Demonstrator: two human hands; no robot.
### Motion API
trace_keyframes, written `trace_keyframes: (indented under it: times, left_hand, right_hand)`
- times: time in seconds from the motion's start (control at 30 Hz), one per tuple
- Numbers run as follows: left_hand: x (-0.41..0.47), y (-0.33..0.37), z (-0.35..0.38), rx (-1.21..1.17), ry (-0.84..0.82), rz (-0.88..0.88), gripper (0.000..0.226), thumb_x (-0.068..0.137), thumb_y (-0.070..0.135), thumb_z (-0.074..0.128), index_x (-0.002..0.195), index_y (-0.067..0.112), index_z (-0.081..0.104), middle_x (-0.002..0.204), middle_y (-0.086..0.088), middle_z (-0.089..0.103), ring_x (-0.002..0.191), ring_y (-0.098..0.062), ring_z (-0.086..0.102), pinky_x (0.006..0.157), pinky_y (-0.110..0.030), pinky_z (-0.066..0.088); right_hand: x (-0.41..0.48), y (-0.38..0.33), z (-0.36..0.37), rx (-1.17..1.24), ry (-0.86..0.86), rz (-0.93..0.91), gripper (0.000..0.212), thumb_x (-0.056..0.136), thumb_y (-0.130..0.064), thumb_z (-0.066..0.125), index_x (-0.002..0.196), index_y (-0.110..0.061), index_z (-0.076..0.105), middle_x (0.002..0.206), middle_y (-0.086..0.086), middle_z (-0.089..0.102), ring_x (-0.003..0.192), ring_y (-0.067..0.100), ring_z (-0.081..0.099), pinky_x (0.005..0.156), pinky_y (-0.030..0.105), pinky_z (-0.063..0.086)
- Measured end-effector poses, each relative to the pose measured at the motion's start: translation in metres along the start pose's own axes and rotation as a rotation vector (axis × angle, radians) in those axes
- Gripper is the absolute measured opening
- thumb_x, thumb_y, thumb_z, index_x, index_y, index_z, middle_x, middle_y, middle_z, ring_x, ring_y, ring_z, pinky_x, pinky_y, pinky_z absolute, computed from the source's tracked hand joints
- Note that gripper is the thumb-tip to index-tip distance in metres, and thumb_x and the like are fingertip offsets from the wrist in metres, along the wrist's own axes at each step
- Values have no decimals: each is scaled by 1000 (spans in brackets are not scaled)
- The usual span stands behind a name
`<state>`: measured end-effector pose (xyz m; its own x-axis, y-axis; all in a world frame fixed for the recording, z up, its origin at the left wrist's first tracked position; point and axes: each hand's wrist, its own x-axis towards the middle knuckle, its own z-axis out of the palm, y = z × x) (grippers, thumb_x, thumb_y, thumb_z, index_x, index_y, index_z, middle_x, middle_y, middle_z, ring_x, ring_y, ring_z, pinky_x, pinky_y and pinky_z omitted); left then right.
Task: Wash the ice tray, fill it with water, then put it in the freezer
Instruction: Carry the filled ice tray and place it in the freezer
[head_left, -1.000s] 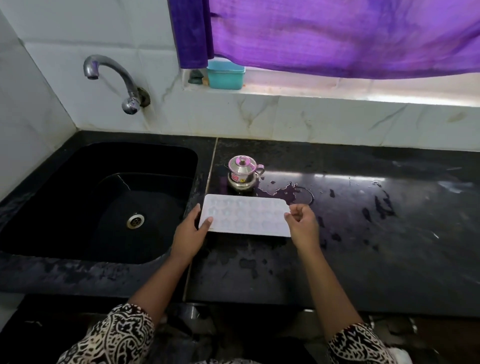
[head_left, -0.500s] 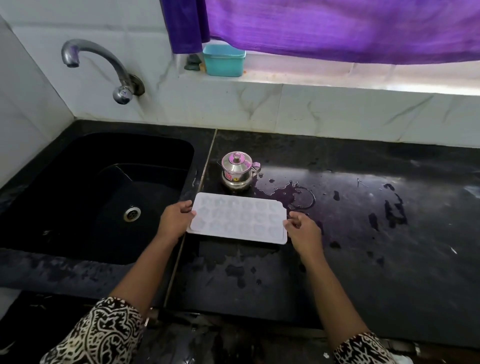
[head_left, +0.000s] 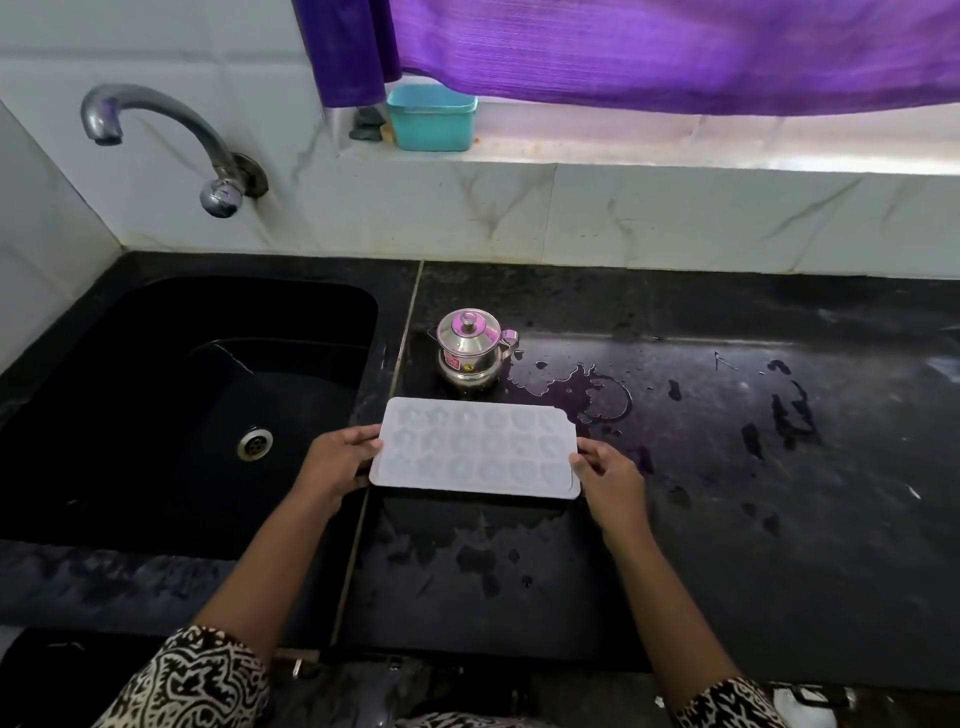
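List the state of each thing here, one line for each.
White plastic ice tray, held level by both hands.
Left hand, grip on tray's left end.
Right hand, grip on tray's right end.
Curved steel tap, no water running.
Small steel lidded pot, upright, lid on.
Black stone counter, wet in patches.

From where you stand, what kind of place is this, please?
Most likely a home kitchen: a black sink with a wall tap, a wet black stone counter, and a small lidded steel pot behind the ice tray.
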<state>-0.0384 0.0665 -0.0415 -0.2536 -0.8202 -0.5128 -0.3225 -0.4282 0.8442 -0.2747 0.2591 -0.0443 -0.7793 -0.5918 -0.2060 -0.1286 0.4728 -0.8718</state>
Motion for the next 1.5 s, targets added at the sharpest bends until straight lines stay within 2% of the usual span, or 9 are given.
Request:
trace_keyframes:
  times: [0.17,0.3,0.47,0.6,0.97,1.17,1.33,1.5]
  left_hand:
    - [3,0,-3,2,-48,27,26,94,0,54,116,7,65,94,-6,72,82,-19,68,62,-29,54]
    - [5,3,-3,-26,-87,13,26,94,-1,52,116,6,64,97,-7,71,84,-20,68,63,-31,54]
    - [1,5,-2,-81,-89,4,26,94,-2,53,118,3,62,95,-6,70,83,-21,68,66,-33,55]
    - [1,9,-3,-110,-94,-2,26,94,-3,53,117,3,62,94,-5,70,83,-20,68,65,-32,54]
    - [-1,23,-15,-165,-96,33,22,93,-1,55,104,13,67,95,-4,73,86,-20,69,63,-30,52]
    - [-8,24,-21,-180,-101,45,24,93,0,54,108,13,67,99,-6,73,91,-23,68,67,-32,53]
    - [-22,29,-26,-197,-76,83,23,93,0,55,107,13,66,97,-5,72,86,-21,68,65,-31,51]
    - [-42,30,-29,-225,-46,113,22,94,0,53,108,13,66,96,-6,72,86,-21,67,65,-32,52]
  right_hand:
    - [3,3,3,60,-18,84,21,88,-14,62,108,-15,69,99,-1,72,90,15,68,87,44,54]
    - [4,-1,1,149,-48,143,18,91,-8,58,106,-9,68,99,6,72,87,18,68,77,34,56]
    - [2,-4,5,168,2,154,19,90,-4,59,106,-5,68,96,5,72,90,23,68,87,43,54]
    - [2,-10,10,179,38,167,20,90,-3,59,108,-3,68,95,4,71,89,21,67,88,43,54]
    - [-4,-38,4,241,72,124,19,89,-3,60,106,-3,69,92,5,71,87,23,67,84,41,55]
    - [-6,-42,1,266,58,103,18,89,0,59,104,-1,68,95,8,71,82,21,66,83,40,55]
    - [-9,-46,0,276,23,74,16,90,-2,58,101,-4,69,86,8,71,72,18,65,67,29,56]
    - [-13,-50,-4,291,-16,18,15,89,0,58,93,-9,69,86,6,72,75,18,65,75,36,53]
